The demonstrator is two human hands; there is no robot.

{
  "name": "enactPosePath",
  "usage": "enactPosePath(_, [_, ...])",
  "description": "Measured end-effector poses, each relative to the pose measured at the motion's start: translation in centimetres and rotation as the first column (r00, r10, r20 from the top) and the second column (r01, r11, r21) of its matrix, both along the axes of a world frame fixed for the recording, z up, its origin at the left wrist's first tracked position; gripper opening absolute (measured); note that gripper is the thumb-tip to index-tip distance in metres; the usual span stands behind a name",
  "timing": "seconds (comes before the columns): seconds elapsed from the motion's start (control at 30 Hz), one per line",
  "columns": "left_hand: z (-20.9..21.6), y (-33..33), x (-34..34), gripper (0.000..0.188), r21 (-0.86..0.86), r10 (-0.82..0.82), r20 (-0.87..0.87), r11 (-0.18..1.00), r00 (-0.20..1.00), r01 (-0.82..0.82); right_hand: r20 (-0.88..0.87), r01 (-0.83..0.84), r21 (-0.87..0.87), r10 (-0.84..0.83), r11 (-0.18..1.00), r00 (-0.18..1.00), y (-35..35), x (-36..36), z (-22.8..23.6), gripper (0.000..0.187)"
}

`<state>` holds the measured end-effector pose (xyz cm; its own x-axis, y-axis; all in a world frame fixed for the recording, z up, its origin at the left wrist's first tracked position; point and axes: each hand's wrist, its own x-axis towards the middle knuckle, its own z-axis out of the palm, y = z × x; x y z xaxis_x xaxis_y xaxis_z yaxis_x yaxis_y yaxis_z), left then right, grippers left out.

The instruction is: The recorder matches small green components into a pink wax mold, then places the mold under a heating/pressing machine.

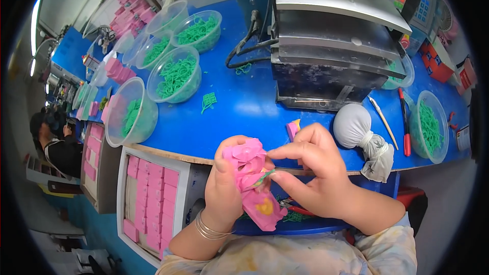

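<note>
My left hand grips a soft, pink rubber mould that hangs folded open above the table's front edge. Its lower flap has a yellow patch. A thin green piece, wax-like in look, sticks out of the mould's middle. The thumb of my right hand presses at the tip of this green piece, and its index finger reaches toward the mould's edge. How firmly those fingers pinch is hard to see. Just beyond the hands lies a small pink block with a yellow end.
Several clear tubs of green pieces stand at the left, another tub at the right. A metal press fills the back. Nearby lie a tied grey cloth bag, a stick-like tool and a red pen. Pink blocks fill a tray. A person sits far left.
</note>
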<state>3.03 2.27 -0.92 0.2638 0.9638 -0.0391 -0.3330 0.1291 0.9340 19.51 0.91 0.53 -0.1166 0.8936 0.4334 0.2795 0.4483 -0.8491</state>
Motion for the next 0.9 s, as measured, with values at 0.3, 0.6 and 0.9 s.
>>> enactPosePath(0.3, [-0.4,-0.1,0.1,0.055,0.013,-0.084,0.027,0.996,0.996,0.084,0.156,-0.073,0.122,0.053,0.99,0.986,0.3,0.3,-0.4,0.02])
enactPosePath(0.6, [-0.2,0.5,0.1,0.066,0.3,-0.126,-0.519,0.899,0.846,0.318,0.301,-0.1,0.467,-0.051,0.879,0.952,-2.1,-1.2,-0.3,0.015])
enactPosePath(0.9, [-0.3,1.6,0.2,0.06,0.277,-0.134,-0.296,0.935,0.946,0.219,0.125,0.015,0.33,-0.06,0.944,0.99,-0.3,0.6,1.3,0.03])
